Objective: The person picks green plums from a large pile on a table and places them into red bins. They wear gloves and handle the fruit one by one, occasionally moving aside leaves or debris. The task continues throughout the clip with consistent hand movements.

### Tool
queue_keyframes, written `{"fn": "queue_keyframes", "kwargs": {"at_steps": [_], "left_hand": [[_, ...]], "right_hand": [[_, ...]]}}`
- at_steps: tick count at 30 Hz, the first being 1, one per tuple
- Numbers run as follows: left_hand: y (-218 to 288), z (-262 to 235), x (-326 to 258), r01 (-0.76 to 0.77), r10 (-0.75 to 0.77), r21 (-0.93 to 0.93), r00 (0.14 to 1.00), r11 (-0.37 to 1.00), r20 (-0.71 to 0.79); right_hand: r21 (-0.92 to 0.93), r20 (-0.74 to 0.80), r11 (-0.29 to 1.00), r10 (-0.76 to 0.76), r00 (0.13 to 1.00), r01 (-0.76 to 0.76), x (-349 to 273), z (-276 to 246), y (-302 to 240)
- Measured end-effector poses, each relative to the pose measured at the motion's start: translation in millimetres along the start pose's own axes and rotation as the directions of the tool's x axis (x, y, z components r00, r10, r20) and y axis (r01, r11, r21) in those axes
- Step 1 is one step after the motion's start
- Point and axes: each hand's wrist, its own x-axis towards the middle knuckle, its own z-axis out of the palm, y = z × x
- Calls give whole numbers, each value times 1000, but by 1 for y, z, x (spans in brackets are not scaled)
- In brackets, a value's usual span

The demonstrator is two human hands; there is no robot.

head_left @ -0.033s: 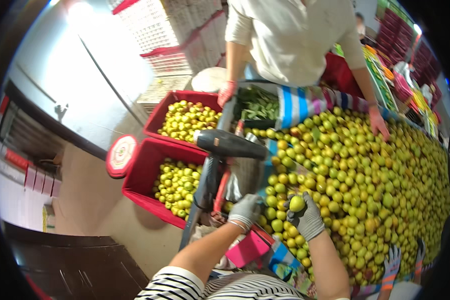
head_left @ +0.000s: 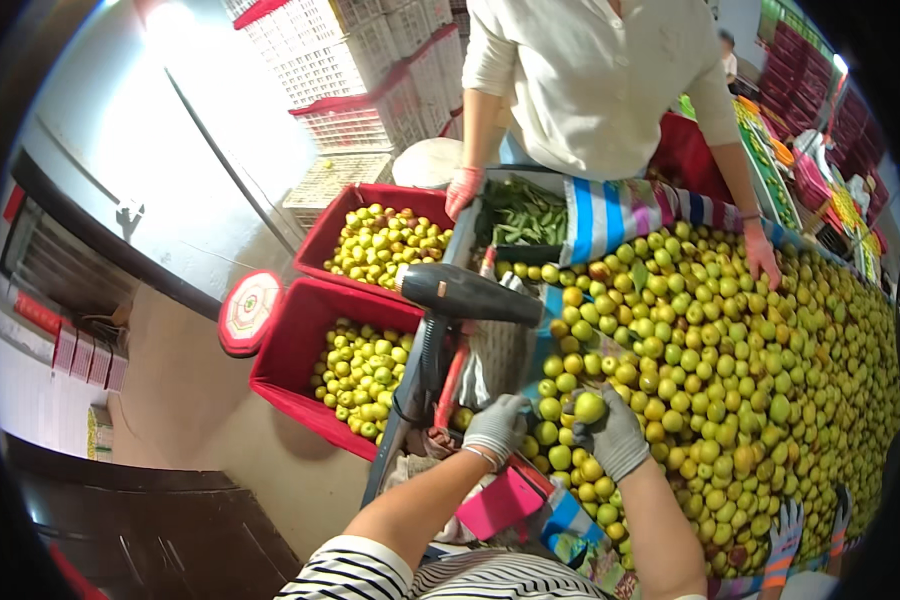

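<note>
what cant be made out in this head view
Head view:
Grey-gloved left hand: its own back hides whether it holds anything.
Round yellow-green fruit: underside covered by the grey-gloved right hand.
Person in white shirt: head cut off by the top edge.
Lower rectangular red bin: floor buried under green fruit.

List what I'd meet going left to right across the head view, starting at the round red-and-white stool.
Round stool, nearer red bin, left hand, right hand, another person's grey-and-orange gloves.
</note>
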Motion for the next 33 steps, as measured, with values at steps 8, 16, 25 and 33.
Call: {"fn": "queue_keyframes", "kwargs": {"at_steps": [8, 16, 25, 33], "left_hand": [[-3, 2, -2, -85, 80, -32, 989, 996, -124], [-7, 3, -3, -60, 53, -50, 989, 997, -139], [2, -4, 0, -90, 81, -48, 983, 995, -166], [-3, -1, 1, -88, 107, 106, 976, 990, -192]], "right_hand": [[-408, 495, 766, -272, 825, 497, 64, 185, -32], [-285, 850, -809, 33, 525, 513, -4, -41, 42], [-328, 654, -880, 51, 754, 343, -30, -76, 62], [-125, 391, -981, 87, 916, 146, 35, -21, 16]]}}
